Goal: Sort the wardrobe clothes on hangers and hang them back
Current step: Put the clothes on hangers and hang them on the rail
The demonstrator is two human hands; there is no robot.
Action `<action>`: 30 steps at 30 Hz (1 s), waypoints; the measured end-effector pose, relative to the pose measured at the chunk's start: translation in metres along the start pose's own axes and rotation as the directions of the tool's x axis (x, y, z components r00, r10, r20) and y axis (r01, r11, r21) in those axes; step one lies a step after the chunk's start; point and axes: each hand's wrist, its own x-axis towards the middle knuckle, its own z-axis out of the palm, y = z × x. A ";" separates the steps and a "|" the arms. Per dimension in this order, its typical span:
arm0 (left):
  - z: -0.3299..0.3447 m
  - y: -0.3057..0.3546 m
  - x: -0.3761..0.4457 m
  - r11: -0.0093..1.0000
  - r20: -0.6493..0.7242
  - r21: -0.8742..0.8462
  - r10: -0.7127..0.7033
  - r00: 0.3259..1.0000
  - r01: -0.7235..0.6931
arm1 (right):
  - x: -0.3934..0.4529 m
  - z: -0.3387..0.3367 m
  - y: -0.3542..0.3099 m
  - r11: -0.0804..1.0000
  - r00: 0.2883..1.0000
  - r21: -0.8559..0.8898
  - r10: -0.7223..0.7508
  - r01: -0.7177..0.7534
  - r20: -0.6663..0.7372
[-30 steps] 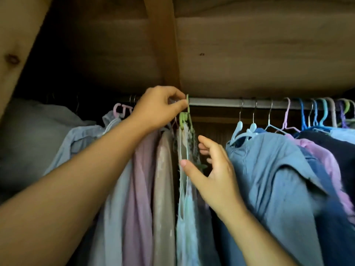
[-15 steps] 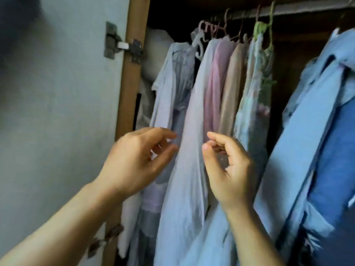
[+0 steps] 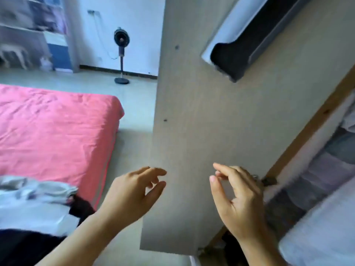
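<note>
Both hands float empty in front of the open grey wardrobe door (image 3: 201, 121). My left hand (image 3: 132, 194) has its fingers loosely apart, near the door's free edge. My right hand (image 3: 238, 198) is also open with curled fingers, before the door's hinge side. A heap of white, grey and black clothes (image 3: 38, 204) lies on the near end of the pink bed (image 3: 53, 127) at lower left. Pale hanging garments (image 3: 322, 181) show inside the wardrobe at the right edge, blurred. No hanger is visible.
A standing fan (image 3: 121, 54) is on the floor by the far white wall. Shelves and a blue cabinet (image 3: 57, 52) fill the far left corner. Bare floor (image 3: 134, 104) runs between bed and door. A wooden wardrobe frame (image 3: 311, 127) borders the door.
The view has swung left and down, away from the rail of hanging clothes to the door and bed. Both hands left the green hanger and garment and dropped, empty.
</note>
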 end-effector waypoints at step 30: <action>-0.214 -0.348 -0.295 0.183 -0.513 -0.014 -0.845 0.150 0.983 | -0.035 0.545 -0.351 0.585 0.440 0.802 -0.757 0.125 0.484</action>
